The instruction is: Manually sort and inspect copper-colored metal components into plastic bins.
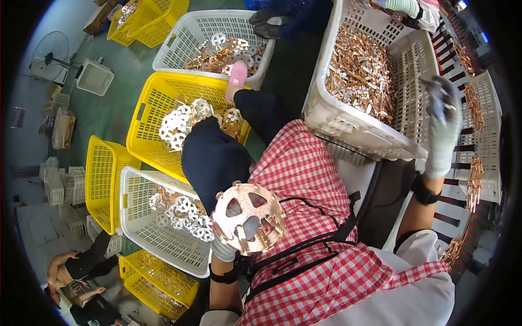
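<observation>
Over my lap, my left hand point(222, 249), in a pale knitted glove, grips a round copper-coloured metal disc point(243, 217). The disc has large cut-outs and small pieces along its rim; it hides most of those fingers. At the right, my right hand point(445, 111) is raised beside the rim of a big white basket point(359, 122). Its glove is pale with dark fingertips, which are blurred, so I cannot see whether anything is between them. Many small copper-coloured metal pieces point(359, 70) fill part of that basket.
A yellow basket point(155, 81) and white baskets point(163, 61) point(124, 204) at my left hold silvery and copper-coloured cut-out discs. Bunches of copper-coloured parts point(474, 182) line the rack at far right. Another person's gloved hand point(399, 5) is at the top; other people sit at lower left.
</observation>
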Available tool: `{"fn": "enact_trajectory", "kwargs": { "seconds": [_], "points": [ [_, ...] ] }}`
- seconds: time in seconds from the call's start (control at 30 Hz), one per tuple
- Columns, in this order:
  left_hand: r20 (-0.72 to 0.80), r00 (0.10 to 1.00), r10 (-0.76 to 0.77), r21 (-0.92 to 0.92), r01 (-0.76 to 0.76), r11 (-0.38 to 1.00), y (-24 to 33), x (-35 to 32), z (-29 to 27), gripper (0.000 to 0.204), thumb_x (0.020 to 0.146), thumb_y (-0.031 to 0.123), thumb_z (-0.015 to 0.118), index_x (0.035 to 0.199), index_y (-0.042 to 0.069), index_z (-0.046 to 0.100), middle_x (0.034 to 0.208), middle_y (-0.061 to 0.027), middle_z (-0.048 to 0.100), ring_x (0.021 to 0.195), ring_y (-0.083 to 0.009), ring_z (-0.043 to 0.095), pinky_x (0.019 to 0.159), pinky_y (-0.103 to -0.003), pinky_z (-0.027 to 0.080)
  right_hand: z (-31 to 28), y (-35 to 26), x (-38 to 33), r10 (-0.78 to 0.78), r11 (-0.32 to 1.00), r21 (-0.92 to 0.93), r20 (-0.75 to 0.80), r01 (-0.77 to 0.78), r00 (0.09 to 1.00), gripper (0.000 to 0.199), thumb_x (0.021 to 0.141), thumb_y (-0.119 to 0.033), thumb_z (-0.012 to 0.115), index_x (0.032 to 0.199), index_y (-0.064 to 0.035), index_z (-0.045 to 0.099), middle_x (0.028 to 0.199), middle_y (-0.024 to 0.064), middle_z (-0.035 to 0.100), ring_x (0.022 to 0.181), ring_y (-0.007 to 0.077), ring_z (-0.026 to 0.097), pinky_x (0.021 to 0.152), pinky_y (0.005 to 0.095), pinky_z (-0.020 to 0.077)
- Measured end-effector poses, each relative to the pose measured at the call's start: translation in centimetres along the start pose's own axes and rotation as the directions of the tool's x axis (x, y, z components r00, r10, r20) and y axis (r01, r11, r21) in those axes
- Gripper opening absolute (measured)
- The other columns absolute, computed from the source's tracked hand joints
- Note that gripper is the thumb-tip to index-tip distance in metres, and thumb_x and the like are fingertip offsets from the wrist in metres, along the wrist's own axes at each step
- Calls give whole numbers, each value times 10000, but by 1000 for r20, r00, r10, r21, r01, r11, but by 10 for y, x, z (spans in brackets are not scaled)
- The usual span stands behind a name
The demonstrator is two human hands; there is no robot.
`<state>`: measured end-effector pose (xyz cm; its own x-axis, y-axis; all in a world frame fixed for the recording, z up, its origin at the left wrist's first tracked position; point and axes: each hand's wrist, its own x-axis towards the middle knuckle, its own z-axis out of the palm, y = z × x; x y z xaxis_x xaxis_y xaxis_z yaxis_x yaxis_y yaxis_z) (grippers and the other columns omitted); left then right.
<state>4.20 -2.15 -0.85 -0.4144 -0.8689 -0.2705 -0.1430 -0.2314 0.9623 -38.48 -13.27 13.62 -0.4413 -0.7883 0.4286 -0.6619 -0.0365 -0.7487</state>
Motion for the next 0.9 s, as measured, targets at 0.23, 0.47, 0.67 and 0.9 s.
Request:
{"fn": "enact_trajectory", "kwargs": {
  "seconds": [0.23,0.47,0.67,0.9],
  "points": [
    [193,971,142,-461,-38,886,-10,-20,-5,576,944,240,536,1442,83,294,1350,-100,464,1201,-190,488,1057,-381,395,13,-16,-19,-516,749,-360,208,556,831,434,872,-180,643,1256,-10,534,1227,175,561,1131,320,549,983,377,423],
    [79,967,-242,-440,252,862,-24,-21,4,631,822,24,662,1390,16,390,1262,-99,565,1152,-212,545,943,-353,488,105,-55,-144,-314,870,366,928,-329,201,514,938,-246,557,1350,26,418,1201,221,546,1127,310,546,982,383,431],
    [395,887,-239,-770,462,440,38,-5,11,753,820,297,690,1406,-12,332,1298,-183,510,1194,-284,525,968,-394,476,116,-46,-167,-135,537,136,988,-833,74,266,935,-194,606,1110,5,582,981,35,629,911,102,578,812,255,482],
    [476,854,-210,-730,517,447,-36,-7,5,712,851,325,674,1404,20,347,1307,-126,510,1158,-228,543,950,-375,492,119,-48,-172,-101,652,234,969,-722,223,233,920,-171,614,1086,-10,592,968,62,632,890,125,595,778,278,489]
  ]
}}
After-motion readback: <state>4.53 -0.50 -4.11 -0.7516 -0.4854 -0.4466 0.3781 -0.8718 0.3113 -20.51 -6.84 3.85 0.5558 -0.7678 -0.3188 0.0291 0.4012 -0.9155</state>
